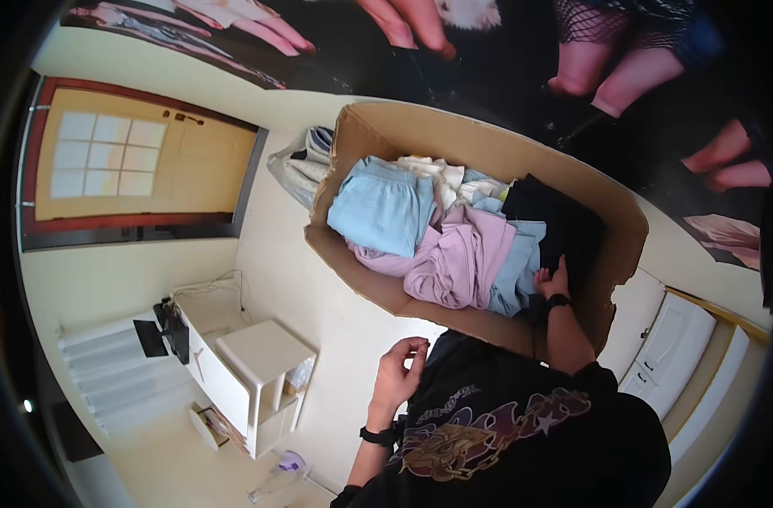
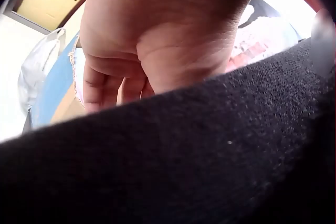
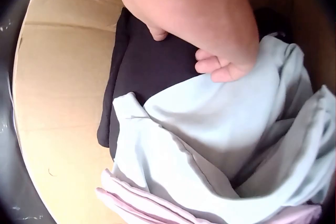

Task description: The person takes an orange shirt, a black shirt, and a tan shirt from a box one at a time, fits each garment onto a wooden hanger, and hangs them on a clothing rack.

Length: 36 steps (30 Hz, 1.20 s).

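A large cardboard box [image 1: 386, 292] holds folded and loose clothes. My right hand [image 1: 555, 281] reaches inside at its right end, touching a black garment [image 1: 564, 224]. In the right wrist view its thumb rests on the black cloth, and its fingers bend loosely near the edge of a light blue garment [image 3: 210, 108]. My left hand [image 1: 400, 372] hangs outside the box in front of the shirt, fingers loosely bent with nothing in them. A folded light blue garment [image 1: 382, 203] lies on top at the box's left, beside a rumpled pink garment [image 1: 458, 262].
White and patterned clothes [image 1: 437, 178] lie along the box's far side. A clear bag of cloth [image 1: 306, 165] stands against its left end. White shelving [image 1: 263, 364] is at the lower left, a yellow door [image 1: 107, 152] beyond. White cabinets [image 1: 670, 343] stand at the right.
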Motion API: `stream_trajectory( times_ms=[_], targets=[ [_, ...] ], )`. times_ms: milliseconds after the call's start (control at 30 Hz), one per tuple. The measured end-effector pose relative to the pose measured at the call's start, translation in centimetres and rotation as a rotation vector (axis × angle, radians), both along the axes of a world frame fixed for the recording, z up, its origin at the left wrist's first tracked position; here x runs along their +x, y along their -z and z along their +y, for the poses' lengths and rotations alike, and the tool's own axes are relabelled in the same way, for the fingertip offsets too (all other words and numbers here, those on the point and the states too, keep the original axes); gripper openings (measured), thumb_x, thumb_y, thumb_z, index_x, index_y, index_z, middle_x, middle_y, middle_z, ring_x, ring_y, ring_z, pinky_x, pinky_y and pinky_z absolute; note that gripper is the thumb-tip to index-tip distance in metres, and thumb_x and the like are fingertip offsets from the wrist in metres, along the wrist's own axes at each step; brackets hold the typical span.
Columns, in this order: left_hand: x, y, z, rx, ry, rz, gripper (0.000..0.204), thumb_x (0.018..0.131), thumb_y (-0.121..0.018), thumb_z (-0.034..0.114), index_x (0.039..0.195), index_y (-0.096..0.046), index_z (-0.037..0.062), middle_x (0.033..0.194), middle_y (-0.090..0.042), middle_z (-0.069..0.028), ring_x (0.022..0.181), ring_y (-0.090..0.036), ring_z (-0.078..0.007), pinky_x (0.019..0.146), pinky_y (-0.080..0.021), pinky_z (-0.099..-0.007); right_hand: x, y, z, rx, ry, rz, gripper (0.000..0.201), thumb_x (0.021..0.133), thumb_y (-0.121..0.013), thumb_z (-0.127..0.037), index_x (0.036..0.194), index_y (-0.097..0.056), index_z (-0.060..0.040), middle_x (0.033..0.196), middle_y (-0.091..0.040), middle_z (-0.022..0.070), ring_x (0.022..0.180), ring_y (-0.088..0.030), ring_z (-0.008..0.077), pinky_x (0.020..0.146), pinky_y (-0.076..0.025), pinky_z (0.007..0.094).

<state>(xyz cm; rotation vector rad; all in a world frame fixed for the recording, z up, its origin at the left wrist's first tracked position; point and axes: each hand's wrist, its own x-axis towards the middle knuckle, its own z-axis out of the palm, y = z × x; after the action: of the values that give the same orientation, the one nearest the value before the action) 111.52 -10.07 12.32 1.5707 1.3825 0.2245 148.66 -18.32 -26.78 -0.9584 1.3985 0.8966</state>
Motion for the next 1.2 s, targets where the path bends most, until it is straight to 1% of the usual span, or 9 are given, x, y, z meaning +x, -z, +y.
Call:
stream_trajectory(
  times_ms=[67,167,433,633,733,800,1033,1133,1200],
  targets=[
    [0.0,-0.1,-0.5,-0.018,-0.008,0.018,0.019,0.105,-0.068,0.012,0.117,-0.073,-0.0024,0.109,-0.079,-0.0159,0.094,-0.079,-0.0235,0.063,-0.061,-0.0312,0.7,-0.9,0.5,-0.035,-0.041,0.015,0.072,0.070,-0.096,-0.067,0.095,-0.060,-0.0088,0.079,-0.058,-0.0018,0.077,-0.062,0.0136,0.090,-0.054,0.0310],
    [0.1,-0.4,-0.8,-0.032,-0.014,0.039,0.020,0.105,-0.069,0.013,0.118,-0.073,-0.0027,0.110,-0.079,-0.0162,0.095,-0.080,-0.0237,0.064,-0.062,-0.0303,0.8,0.4,0.1,0.034,-0.023,-0.007,0.081,0.070,-0.096,-0.066,0.108,-0.059,-0.0051,0.088,-0.059,0.0012,0.084,-0.061,0.0158,0.091,-0.053,0.0319],
    [-1.7,-0.3,-1.9,0.006,-0.026,0.030,0.019,0.107,-0.067,0.014,0.119,-0.073,-0.0007,0.109,-0.080,-0.0120,0.097,-0.078,-0.0183,0.068,-0.061,-0.0290,0.6,-0.7,0.6,-0.006,-0.075,-0.062,0.073,0.073,-0.091,-0.069,0.096,-0.060,-0.0078,0.088,-0.053,0.0048,0.089,-0.056,0.0192,0.089,-0.052,0.0324],
    [-5.3,-0.4,-2.6,-0.023,-0.078,0.021,0.019,0.107,-0.066,0.013,0.119,-0.073,-0.0011,0.109,-0.080,-0.0124,0.097,-0.078,-0.0186,0.068,-0.061,-0.0293,0.5,-3.6,0.2,0.104,-0.182,-0.398,0.046,0.083,-0.089,-0.047,0.101,-0.068,-0.0106,0.089,-0.061,0.0030,0.082,-0.060,0.0201,0.079,-0.055,0.0346],
    [-7.8,0.1,-2.4,0.001,-0.084,-0.015,0.020,0.105,-0.068,0.011,0.119,-0.072,-0.0036,0.109,-0.079,-0.0164,0.096,-0.079,-0.0225,0.064,-0.062,-0.0300,1.2,-10.8,2.6,0.163,-0.128,-0.734,0.038,0.086,-0.086,-0.035,0.112,-0.073,-0.0094,0.102,-0.072,0.0035,0.090,-0.069,0.0205,0.077,-0.058,0.0356],
    [-10.2,1.0,-2.1,0.014,-0.073,-0.064,0.021,0.105,-0.068,0.011,0.119,-0.072,-0.0034,0.109,-0.079,-0.0161,0.096,-0.079,-0.0224,0.065,-0.062,-0.0302,2.0,-14.8,3.5,0.118,-0.218,-0.940,0.041,0.093,-0.079,-0.025,0.128,-0.070,-0.0064,0.121,-0.074,0.0084,0.107,-0.072,0.0261,0.092,-0.059,0.0387],
    [-18.2,1.9,1.6,0.110,0.019,-0.214,0.021,0.106,-0.068,0.015,0.118,-0.074,-0.0017,0.107,-0.080,-0.0151,0.094,-0.079,-0.0219,0.064,-0.061,-0.0310,-5.6,-33.9,8.3,0.299,-0.062,-1.536,0.040,0.091,-0.076,-0.004,0.130,-0.068,-0.0017,0.127,-0.070,0.0071,0.114,-0.068,0.0221,0.098,-0.055,0.0356],
    [-22.2,2.4,3.2,0.170,-0.016,-0.246,0.021,0.106,-0.068,0.016,0.118,-0.074,-0.0017,0.108,-0.080,-0.0146,0.091,-0.078,-0.0195,0.065,-0.061,-0.0304,-12.4,-40.9,8.8,0.418,-0.310,-1.771,0.056,0.090,-0.076,-0.003,0.144,-0.058,0.0006,0.134,-0.066,0.0075,0.122,-0.063,0.0205,0.108,-0.049,0.0338],
    [-24.7,2.2,4.2,0.138,-0.048,-0.338,0.026,0.108,-0.066,0.018,0.123,-0.071,-0.0033,0.114,-0.080,-0.0145,0.099,-0.077,-0.0206,0.080,-0.061,-0.0334,-16.6,-43.1,8.8,0.452,-0.486,-1.861,0.060,0.090,-0.078,-0.006,0.146,-0.057,0.0006,0.136,-0.066,0.0084,0.124,-0.063,0.0215,0.110,-0.048,0.0340]
  ],
)
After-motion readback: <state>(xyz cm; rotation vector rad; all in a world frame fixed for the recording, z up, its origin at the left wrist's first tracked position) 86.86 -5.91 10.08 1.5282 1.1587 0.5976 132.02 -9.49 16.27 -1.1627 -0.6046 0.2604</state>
